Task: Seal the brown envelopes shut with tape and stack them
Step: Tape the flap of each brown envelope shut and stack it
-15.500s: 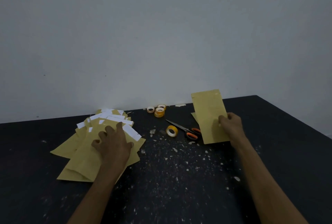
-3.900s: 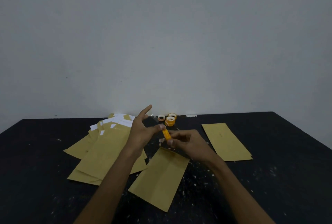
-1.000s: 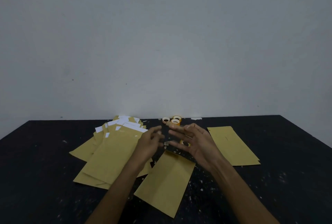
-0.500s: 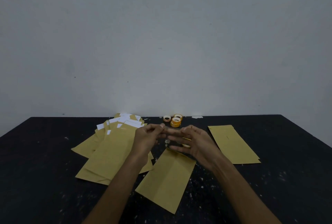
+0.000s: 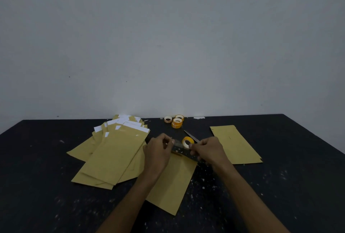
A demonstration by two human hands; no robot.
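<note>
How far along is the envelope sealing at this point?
Done, apparently: the stack at right. In hand: the left hand and right hand pinch a tape strip above the top edge of the middle envelope. Left: the pile at left, white strips showing, plus stacking.

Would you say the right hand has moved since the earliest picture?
Yes: the right hand moved left, off the right-hand envelopes, and now pinches the tape strip.

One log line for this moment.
left hand: pinches tape strip | right hand: pinches strip's other end | envelope: flat below hands | roll: on table
</note>
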